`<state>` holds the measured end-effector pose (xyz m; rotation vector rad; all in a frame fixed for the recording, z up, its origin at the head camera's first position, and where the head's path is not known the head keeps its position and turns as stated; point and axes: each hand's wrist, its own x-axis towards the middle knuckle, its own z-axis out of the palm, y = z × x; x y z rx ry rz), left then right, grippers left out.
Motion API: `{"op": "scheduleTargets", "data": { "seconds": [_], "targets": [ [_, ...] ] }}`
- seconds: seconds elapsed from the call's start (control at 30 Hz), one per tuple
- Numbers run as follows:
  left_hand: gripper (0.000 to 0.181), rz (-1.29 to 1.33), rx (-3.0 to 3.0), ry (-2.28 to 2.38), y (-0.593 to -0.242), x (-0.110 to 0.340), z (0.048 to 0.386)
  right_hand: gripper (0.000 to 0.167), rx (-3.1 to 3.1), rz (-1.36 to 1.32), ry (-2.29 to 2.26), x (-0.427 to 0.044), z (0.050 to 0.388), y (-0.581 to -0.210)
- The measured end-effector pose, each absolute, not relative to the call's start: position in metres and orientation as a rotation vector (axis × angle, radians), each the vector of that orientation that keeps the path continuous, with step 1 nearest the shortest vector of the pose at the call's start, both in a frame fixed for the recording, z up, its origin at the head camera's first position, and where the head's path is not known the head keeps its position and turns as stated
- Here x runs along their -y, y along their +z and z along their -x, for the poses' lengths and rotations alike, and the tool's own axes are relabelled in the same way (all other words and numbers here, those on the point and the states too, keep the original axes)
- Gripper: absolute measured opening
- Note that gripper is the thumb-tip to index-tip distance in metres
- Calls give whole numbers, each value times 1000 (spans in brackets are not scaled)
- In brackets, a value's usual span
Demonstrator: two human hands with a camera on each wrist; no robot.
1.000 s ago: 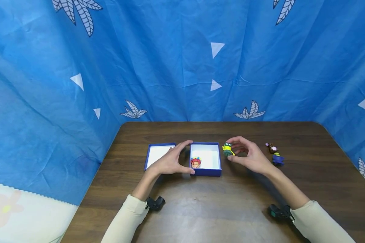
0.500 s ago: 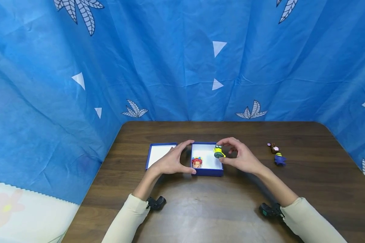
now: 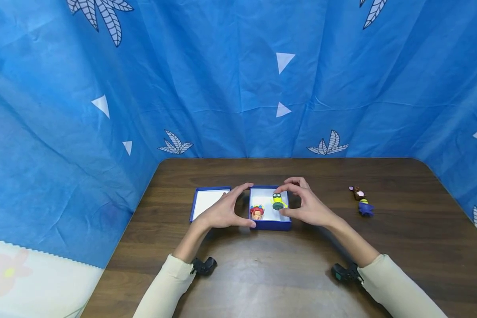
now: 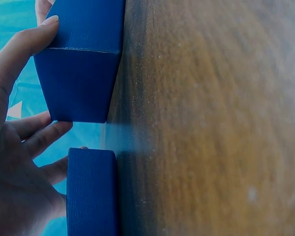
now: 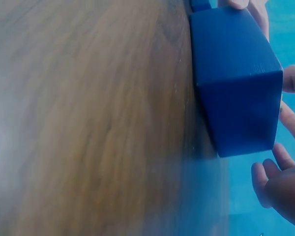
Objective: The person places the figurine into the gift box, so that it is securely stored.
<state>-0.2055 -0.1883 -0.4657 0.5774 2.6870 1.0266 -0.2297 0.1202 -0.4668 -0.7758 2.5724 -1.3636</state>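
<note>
One blue box (image 3: 271, 225) stands gripped by your left hand (image 3: 223, 213), a red figure (image 3: 257, 213) inside beside it; your right hand (image 3: 311, 209) pinches the green-yellow figure (image 3: 277, 201) between both hands, inside or above the box unclear.

The desk (image 3: 270, 274) has a dark brown wood-grain top with rounded far corners and a pale shine in its near middle. On it, near the centre, sits an open blue box (image 3: 271, 225) with a shallower blue lid (image 3: 206, 202), white inside, just to its left. Well to the right lie a brown-and-pink toy (image 3: 357, 193) and, just beside it, a purple-and-yellow toy (image 3: 365, 208).
</note>
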Motion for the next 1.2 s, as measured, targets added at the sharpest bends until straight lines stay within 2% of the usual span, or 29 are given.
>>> {"op": "scheduleTargets", "data": {
  "seconds": [1.2],
  "targets": [
    [118, -567, -2686, 1012, -463, 188, 206, 37, -2521, 629, -1067, -98, 235, -464]
  ]
}}
